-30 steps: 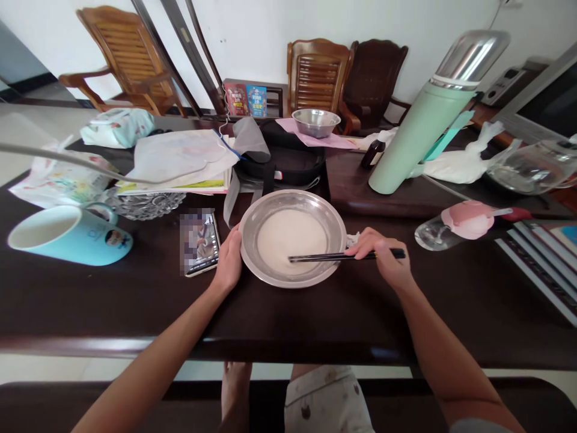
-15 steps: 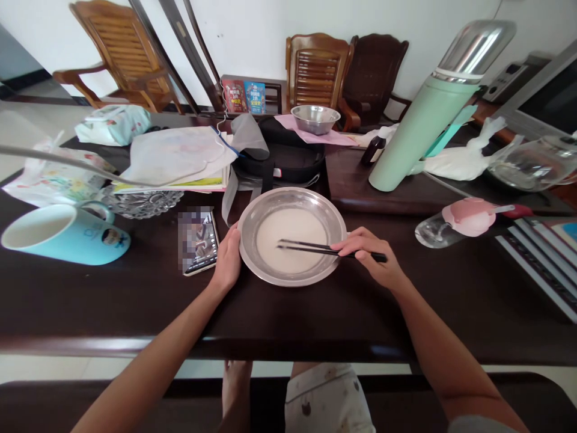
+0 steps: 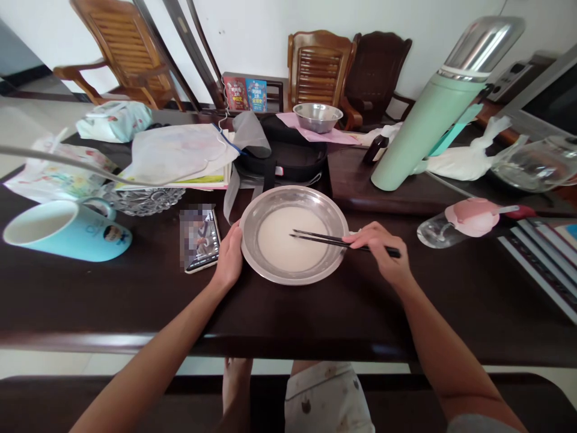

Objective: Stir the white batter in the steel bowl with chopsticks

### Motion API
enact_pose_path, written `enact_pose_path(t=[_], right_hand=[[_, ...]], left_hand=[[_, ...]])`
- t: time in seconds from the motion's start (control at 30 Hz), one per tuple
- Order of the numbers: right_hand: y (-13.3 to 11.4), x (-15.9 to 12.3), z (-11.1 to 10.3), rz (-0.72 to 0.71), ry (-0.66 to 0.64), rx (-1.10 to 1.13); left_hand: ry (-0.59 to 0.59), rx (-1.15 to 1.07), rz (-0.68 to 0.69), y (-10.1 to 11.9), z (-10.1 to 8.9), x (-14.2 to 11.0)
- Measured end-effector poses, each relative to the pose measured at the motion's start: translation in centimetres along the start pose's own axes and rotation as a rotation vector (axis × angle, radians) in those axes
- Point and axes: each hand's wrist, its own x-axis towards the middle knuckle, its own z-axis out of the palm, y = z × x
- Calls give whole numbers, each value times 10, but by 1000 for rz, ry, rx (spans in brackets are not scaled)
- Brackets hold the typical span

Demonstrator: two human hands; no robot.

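Observation:
A wide metal bowl (image 3: 250, 237) stands on the dark table in front of me, with a milky white liquid (image 3: 286, 252) in it. My left hand (image 3: 229, 258) is closed on the bowl's left rim; the thumb shows at the edge and the fingers are partly hidden. Gripped in my right hand (image 3: 385, 249) is a pair of black chopsticks (image 3: 325, 240), slanting across the right rim. Their tips are slightly apart over the middle of the liquid; whether they dip into it I cannot tell. A phone (image 3: 208, 240) lies just left of my left hand.
At left stand a light blue mug (image 3: 85, 240) and a glass dish (image 3: 148, 201). Behind the bowl lies a black bag (image 3: 293, 153), with a smaller metal bowl (image 3: 318, 120) beyond. A green thermos (image 3: 424, 126), a pink-lidded cup (image 3: 469, 219) and stacked books (image 3: 541, 264) are at right.
My right hand has moved a little to the right, drawing the chopsticks with it, so their tips sit farther right and slightly farther back in the bowl. My left hand still holds the rim.

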Motion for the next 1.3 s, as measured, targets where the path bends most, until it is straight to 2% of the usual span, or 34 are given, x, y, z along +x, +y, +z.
enact_pose_path(t=[0.07,0.1,0.27,0.37,0.43,0.5,0.6,0.7,0.8,0.9,1.0,1.1,1.2,1.3], right_hand=[[2,-1,-3,15,62,67],[2,-1,-3,21,53,97],[-3,1,3,11,-152,27],[-3,2,1,13,-71,-34],[-1,0,-1,20,24,-14],[-1,-1,-2,25,51,43],[-3,0,2,33,-65,81],[-5,2,5,16,-146,12],[-3,1,2,15,-38,-7],[-1,-1,-1,13,59,91],[-2,-1,1,25,-36,128],[-4,1,4,28,-134,24],[-2,0,1,8,-39,-11],[0,-2,-2,2,58,74]], left_hand=[[6,-4,-1,-1,0,0],[7,-7,-3,-1,0,0],[10,-9,-4,-2,0,0],[12,-1,1,-2,0,0],[9,1,2,-2,0,0],[7,-8,0,-2,0,0],[10,-19,3,-3,1,1],[18,-16,12,-3,1,0],[15,-7,4,-2,1,0],[15,-5,5,-2,1,0],[16,-8,11,-3,1,1],[11,-2,13,-3,1,1],[14,-8,12,-3,1,1],[19,-14,13,-3,1,1]])
